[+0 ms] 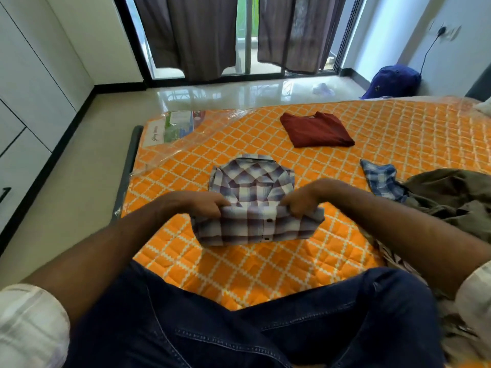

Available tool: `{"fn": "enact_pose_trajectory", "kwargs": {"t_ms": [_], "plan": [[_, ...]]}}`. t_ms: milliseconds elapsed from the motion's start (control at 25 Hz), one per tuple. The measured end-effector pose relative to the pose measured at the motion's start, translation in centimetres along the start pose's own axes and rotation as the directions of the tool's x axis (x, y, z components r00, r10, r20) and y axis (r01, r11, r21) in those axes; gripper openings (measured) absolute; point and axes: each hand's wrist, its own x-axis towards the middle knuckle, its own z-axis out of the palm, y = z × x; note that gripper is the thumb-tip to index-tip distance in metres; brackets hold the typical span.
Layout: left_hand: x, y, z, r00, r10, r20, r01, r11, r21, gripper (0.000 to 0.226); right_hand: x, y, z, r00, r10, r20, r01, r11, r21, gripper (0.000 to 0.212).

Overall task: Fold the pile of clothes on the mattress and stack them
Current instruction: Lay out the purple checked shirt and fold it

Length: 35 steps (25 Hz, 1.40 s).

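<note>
- My left hand point(210, 204) and right hand point(301, 201) are both curled round the near folded edge of the plaid shirt point(252, 200), one at each end of the fold, well apart from each other.
- That shirt is soft woven cotton in purple, grey and white checks. It has a button placket with dark buttons down the near flap, and the collar sits at the far end. It's already down to a roughly square packet, lying mid-mattress right in front of my knees.
- The mattress point(398, 128) is quilted orange with a white diamond lattice, still in glossy clear plastic wrap that crinkles at the far left corner.
- Further off, to the right of centre, a maroon tee point(316, 130) lies folded into a flat rectangle; it looks like a smooth knit.
- On my right is the unfolded heap: a blue checked shirt point(382, 179) poking out, touching a rumpled olive garment point(449, 197).
- I'm kneeling in dark denim jeans point(239, 335) with stitched seams, pale sleeves rolled up.
- The floor is shiny pale tile, with a blue bag point(393, 81) against the far right wall.
</note>
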Motion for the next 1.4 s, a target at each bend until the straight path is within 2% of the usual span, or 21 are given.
{"fn": "enact_pose_trajectory", "kwargs": {"t_ms": [120, 240, 440, 520, 680, 760, 800, 840, 880, 920, 960, 1000, 1040, 1120, 1200, 1280, 1400], "plan": [[1.1, -2.2, -4.1, 0.985, 0.001, -0.17, -0.022, 0.993, -0.12, 0.027, 2.2, 2.9, -5.4, 1.0, 0.003, 0.001, -0.003, 0.997, 0.072, 0.032], [4.1, -5.0, -7.2, 0.939, -0.024, -0.342, -0.045, 0.98, -0.194, 0.02, 4.5, 5.1, -9.9, 0.996, 0.047, -0.081, -0.042, 0.997, 0.062, 0.032], [10.8, -9.5, -8.7, 0.795, -0.133, -0.592, -0.012, 0.972, -0.235, 0.024, 10.4, 9.1, -12.8, 0.965, 0.124, -0.232, -0.081, 0.979, 0.185, 0.036], [13.7, -10.9, -9.0, 0.739, -0.161, -0.654, -0.002, 0.97, -0.242, 0.028, 13.0, 10.0, -12.4, 0.945, 0.172, -0.28, -0.117, 0.972, 0.202, 0.034], [19.0, -12.8, -8.0, 0.705, -0.238, -0.669, 0.031, 0.951, -0.306, 0.03, 17.9, 11.5, -10.6, 0.875, 0.314, -0.368, -0.243, 0.943, 0.227, 0.036], [20.3, -13.4, -6.9, 0.674, -0.23, -0.702, 0.013, 0.954, -0.3, 0.028, 18.8, 11.3, -9.0, 0.785, 0.407, -0.468, -0.285, 0.907, 0.311, 0.035], [20.6, -13.7, -6.2, 0.641, -0.237, -0.73, 0.025, 0.957, -0.289, 0.03, 18.8, 10.7, -7.6, 0.695, 0.429, -0.577, -0.289, 0.901, 0.323, 0.036], [20.8, -13.8, -5.3, 0.588, -0.272, -0.762, 0.066, 0.955, -0.29, 0.035, 18.8, 9.6, -5.7, 0.582, 0.402, -0.707, -0.271, 0.916, 0.298, 0.04], [20.8, -14.0, -4.4, 0.525, -0.348, -0.777, 0.135, 0.935, -0.328, 0.043, 18.4, 7.7, -3.3, 0.501, 0.336, -0.797, -0.229, 0.94, 0.253, 0.048], [20.8, -14.0, -3.3, 0.481, -0.428, -0.765, 0.188, 0.903, -0.387, 0.051, 17.9, 5.4, -0.9, 0.498, 0.268, -0.825, -0.171, 0.963, 0.209, 0.06], [20.5, -13.9, -2.4, 0.48, -0.503, -0.719, 0.21, 0.861, -0.462, 0.057, 17.6, 3.2, 1.4, 0.557, 0.214, -0.803, -0.121, 0.977, 0.176, 0.073], [19.9, -13.7, -1.7, 0.514, -0.55, -0.658, 0.188, 0.821, -0.539, 0.061, 18.0, 1.7, 3.4, 0.622, 0.187, -0.76, -0.102, 0.982, 0.158, 0.081], [19.2, -13.7, -1.2, 0.573, -0.577, -0.582, 0.147, 0.771, -0.619, 0.063, 18.6, 0.9, 4.8, 0.654, 0.187, -0.733, -0.114, 0.982, 0.149, 0.085], [17.5, -13.1, -1.0, 0.697, -0.589, -0.408, 0.096, 0.641, -0.761, 0.069, 20.2, 1.0, 6.1, 0.634, 0.213, -0.744, -0.166, 0.976, 0.138, 0.089], [15.9, -12.7, -0.4, 0.805, -0.517, -0.293, 0.023, 0.519, -0.854, 0.058, 21.2, 1.4, 6.3, 0.643, 0.216, -0.735, -0.193, 0.974, 0.117, 0.089], [15.0, -12.3, 1.0, 0.881, -0.373, -0.292, -0.114, 0.432, -0.895, 0.042, 21.4, 1.5, 6.3, 0.667, 0.208, -0.715, -0.187, 0.976, 0.11, 0.089], [14.2, -11.7, 2.2, 0.853, -0.344, -0.393, -0.219, 0.447, -0.867, 0.042, 20.8, 2.0, 5.4, 0.751, 0.211, -0.625, -0.12, 0.975, 0.185, 0.089]]}}
